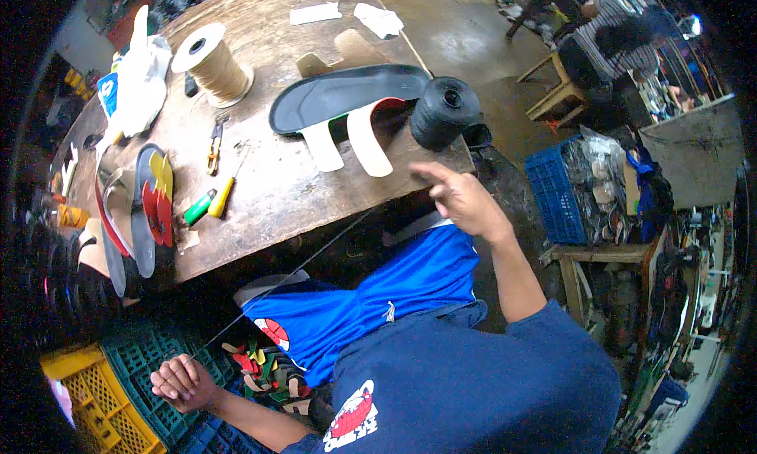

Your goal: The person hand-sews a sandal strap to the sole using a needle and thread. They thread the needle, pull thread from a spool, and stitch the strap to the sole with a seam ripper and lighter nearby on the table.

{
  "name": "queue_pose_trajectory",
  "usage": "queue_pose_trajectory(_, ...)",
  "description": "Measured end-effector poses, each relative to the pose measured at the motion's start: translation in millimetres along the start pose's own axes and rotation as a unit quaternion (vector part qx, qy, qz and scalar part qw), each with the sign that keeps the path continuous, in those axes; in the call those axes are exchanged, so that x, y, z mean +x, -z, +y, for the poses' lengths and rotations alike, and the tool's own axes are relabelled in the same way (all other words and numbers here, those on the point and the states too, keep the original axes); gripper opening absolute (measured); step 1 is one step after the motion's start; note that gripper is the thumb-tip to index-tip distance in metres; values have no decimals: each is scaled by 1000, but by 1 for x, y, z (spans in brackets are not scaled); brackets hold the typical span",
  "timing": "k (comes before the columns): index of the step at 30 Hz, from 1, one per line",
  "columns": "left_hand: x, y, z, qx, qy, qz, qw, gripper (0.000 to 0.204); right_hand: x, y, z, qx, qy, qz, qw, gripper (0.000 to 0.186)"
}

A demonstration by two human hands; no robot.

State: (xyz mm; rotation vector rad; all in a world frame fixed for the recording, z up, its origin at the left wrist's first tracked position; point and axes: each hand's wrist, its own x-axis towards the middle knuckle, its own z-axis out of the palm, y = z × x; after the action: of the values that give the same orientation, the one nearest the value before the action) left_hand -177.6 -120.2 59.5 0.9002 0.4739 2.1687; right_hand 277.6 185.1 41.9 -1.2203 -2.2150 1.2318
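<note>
My left hand [185,383], out to the lower left, is closed on a dark thread [296,257]. The thread stretches taut up across my lap to the table edge, where I lose sight of it. At the table's near right corner my right hand [465,202] has its index finger stretched out and the other fingers loosely bent, holding nothing I can see. Just beyond it stands a black thread spool [446,115]. Beside the spool lies a dark sandal sole [347,87] with pale straps [369,145] reaching out from under it.
A large spool of tan thread [217,72], pliers [214,148], a green-handled tool [199,207] and a yellow-handled tool [222,197] are on the wooden table [276,210]. More soles [144,217] lie left. Crates [98,399] stand lower left; another person [619,44] sits far right.
</note>
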Motion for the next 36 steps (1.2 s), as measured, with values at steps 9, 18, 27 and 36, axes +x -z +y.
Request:
queue_pose_trajectory(9, 31, 33, -73, 655, 150, 118, 731, 22, -24, 8, 51, 123, -40, 289, 949, 16)
queue_pose_trajectory(18, 44, 48, -110, 700, 98, 186, 682, 14, -29, -12, 81, 167, -100, 340, 920, 21)
queue_pose_trajectory(27, 33, 39, -108, 558, 95, 223, 793, 20, -32, -6, 76, 829, -84, 113, 542, 20)
queue_pose_trajectory(36, 49, 33, -109, 672, 0, 159, 723, 19, -45, 18, 84, 502, 95, -136, 849, 44)
